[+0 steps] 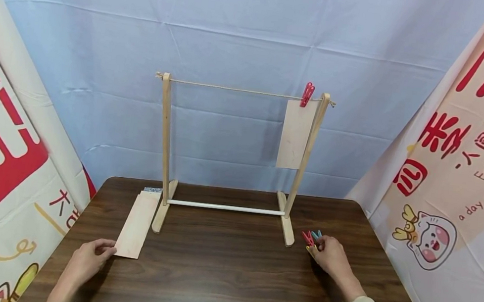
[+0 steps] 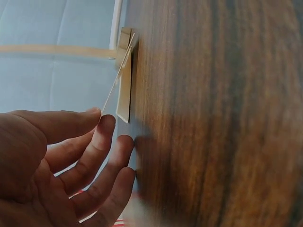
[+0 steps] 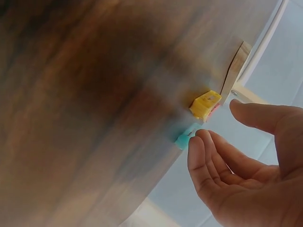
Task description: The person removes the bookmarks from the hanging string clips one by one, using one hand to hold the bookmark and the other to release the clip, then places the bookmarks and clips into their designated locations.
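My left hand [image 1: 87, 262] pinches the near left corner of a pale, thin wooden sheet [image 1: 137, 226] between thumb and fingertips. In the left wrist view that sheet [image 2: 115, 80] shows edge-on, slanting up off the tabletop. My right hand [image 1: 332, 255] is at a small group of clothespins: a red clothespin [image 1: 307, 237], a blue clothespin [image 1: 316, 234] and a yellow clothespin [image 1: 312, 249]. In the right wrist view its thumb stands apart from the fingers, with the yellow clothespin [image 3: 206, 105] beyond the gap and the fingertips right at the blue one [image 3: 187, 136].
A wooden frame [image 1: 165, 137] stands at the table's back, with a string [image 1: 231, 89] across its top and a white rod [image 1: 226, 207] low down. A red clothespin [image 1: 307, 95] holds another pale sheet [image 1: 296, 135] on the string. A blue-and-white patterned piece [image 1: 153, 190] pokes out behind the left sheet.
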Available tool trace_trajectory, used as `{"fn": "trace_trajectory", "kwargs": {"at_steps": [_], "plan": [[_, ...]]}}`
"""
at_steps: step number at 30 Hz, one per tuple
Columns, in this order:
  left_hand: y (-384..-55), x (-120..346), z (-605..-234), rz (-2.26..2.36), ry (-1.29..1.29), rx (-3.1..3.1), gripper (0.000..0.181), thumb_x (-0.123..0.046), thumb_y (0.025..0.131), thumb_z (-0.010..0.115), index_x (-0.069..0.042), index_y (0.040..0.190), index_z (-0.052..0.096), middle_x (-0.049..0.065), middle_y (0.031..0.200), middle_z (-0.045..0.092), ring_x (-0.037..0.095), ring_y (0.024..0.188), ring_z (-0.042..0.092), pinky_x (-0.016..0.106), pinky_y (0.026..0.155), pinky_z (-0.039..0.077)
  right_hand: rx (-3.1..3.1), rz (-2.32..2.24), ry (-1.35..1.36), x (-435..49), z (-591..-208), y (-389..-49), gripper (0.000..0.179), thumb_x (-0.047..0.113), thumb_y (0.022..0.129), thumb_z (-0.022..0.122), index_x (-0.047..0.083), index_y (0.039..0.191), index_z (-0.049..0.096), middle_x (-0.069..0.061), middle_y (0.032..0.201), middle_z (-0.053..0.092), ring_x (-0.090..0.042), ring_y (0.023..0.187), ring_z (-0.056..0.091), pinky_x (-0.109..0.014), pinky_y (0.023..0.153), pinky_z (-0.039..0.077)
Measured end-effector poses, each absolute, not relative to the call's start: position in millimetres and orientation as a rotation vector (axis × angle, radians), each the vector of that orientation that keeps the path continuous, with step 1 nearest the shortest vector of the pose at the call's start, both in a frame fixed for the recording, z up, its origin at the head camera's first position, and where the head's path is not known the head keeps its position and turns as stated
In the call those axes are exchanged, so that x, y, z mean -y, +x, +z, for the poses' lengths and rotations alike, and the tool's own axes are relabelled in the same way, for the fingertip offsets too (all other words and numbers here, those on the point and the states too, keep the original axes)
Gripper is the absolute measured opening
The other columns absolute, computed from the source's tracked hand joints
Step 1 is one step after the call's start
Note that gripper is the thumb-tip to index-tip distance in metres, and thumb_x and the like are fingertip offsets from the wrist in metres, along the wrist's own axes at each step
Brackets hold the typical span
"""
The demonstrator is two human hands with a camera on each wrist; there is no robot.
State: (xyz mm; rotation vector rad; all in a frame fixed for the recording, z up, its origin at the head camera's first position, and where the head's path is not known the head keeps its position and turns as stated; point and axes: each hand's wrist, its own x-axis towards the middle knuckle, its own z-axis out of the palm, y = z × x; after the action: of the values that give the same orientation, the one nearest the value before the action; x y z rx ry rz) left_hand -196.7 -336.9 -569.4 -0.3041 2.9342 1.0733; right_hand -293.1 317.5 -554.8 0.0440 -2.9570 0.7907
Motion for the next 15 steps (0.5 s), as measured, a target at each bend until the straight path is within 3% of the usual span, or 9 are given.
{"fn": "trace_trajectory", "kwargs": {"at_steps": [15], "plan": [[-196,335,-569,1.059,-0.302,-2.961,0.033,-0.025,0.105,0.071,0.0,0.126,0.074,0.008,0.102,0.079,0.033,0.1,0.072,0.059,0.09,0.053,2.909,0.836,0.074,-318,-541,-291,0.04,0.012,0.1,0.075,-0.016,0.127,0.064,-0.029,0.11,0.066,-0.035,0.091,0.067,-0.053,0.079,0.057]]}}
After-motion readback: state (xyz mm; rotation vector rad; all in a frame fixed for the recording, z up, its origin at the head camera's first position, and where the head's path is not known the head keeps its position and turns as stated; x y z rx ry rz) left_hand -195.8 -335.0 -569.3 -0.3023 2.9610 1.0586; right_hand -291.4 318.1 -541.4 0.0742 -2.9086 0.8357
